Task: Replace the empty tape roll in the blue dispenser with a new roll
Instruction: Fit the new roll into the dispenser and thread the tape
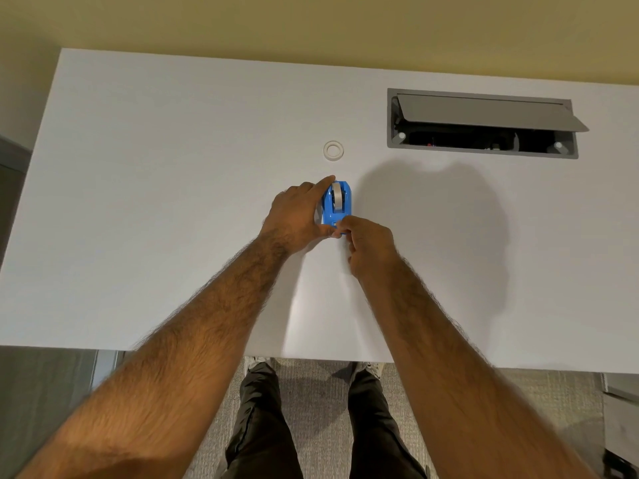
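From the head camera, a smooth, matt white table (166,209) is filling most of the view. A small blue plastic tape dispenser (342,206), glossy and rounded at its far end, is standing near the middle of it. A grey-white roll (336,197) is sitting upright on edge in its cradle. Just beyond the dispenser and apart from it, a thin whitish ring (333,150) is lying flat. Whether it is carrying any tape cannot be told.

At the far right, a rectangular grey metal cable hatch (484,114) is standing with its flap tilted up over a dark cavity. Wide bare tabletop is lying open to the left, to the right and on the near side of the dispenser. The near edge is running straight above grey woven carpet (311,388) and dark trousers (259,426).

The left hand (297,212) is gripping the dispenser from its left side. Its forefinger is reaching over the rounded far end and its thumb is pressing at the near end. The right hand (370,245) is curling its fingers tightly and pinching at the dispenser's near end, beside the left thumb. Whether a tape end is lying between those fingertips cannot be told.
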A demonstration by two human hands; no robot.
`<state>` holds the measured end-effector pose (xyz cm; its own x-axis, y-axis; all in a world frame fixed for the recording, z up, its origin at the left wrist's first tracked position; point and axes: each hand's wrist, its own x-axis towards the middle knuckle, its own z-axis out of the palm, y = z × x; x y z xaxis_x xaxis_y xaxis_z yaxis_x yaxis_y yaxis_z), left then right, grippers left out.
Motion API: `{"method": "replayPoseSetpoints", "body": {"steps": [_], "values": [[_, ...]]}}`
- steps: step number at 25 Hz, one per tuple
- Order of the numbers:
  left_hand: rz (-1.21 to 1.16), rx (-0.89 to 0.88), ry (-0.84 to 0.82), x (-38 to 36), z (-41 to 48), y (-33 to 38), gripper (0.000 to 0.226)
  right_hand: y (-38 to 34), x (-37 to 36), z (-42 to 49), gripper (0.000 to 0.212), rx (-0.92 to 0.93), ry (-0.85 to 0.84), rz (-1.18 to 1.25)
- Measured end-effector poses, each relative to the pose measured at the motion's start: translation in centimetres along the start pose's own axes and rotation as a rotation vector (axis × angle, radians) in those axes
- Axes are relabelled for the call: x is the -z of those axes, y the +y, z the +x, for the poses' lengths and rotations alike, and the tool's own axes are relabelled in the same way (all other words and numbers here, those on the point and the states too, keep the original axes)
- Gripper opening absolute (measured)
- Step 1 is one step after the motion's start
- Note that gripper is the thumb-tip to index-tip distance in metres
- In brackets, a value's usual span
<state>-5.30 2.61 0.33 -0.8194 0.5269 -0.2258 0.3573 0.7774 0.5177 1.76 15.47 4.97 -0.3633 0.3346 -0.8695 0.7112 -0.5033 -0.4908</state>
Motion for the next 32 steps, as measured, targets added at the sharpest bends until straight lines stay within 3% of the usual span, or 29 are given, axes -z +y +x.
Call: {"method": "replayPoseSetpoints", "body": {"steps": [7, 14, 18, 24, 32], "values": [[0.006, -0.008, 0.007, 0.1, -0.1, 0.2, 0.1, 1.8, 0.5, 0.6, 0.035, 0.029, 0.015, 0.0], [0.0, -0.006, 0.002, 0.0, -0.1, 0.1, 0.1, 2.2, 0.8, 0.7, 0.029, 0.071, -0.015, -0.009], [0.008, -0.005, 0.004, -0.2, 0.0, 0.0, 0.1, 2.6, 1.0, 0.8, 0.014, 0.16, -0.02, -0.045], [0.016, -0.012, -0.006, -0.3, -0.1, 0.1, 0.103, 3.5, 1.2, 1.3, 0.021, 0.339, 0.042, -0.186], [-0.027, 0.018, -0.026, 0.0, -1.1, 0.5, 0.107, 4.3, 2.1, 2.2, 0.024, 0.43, 0.132, -0.354]]}}
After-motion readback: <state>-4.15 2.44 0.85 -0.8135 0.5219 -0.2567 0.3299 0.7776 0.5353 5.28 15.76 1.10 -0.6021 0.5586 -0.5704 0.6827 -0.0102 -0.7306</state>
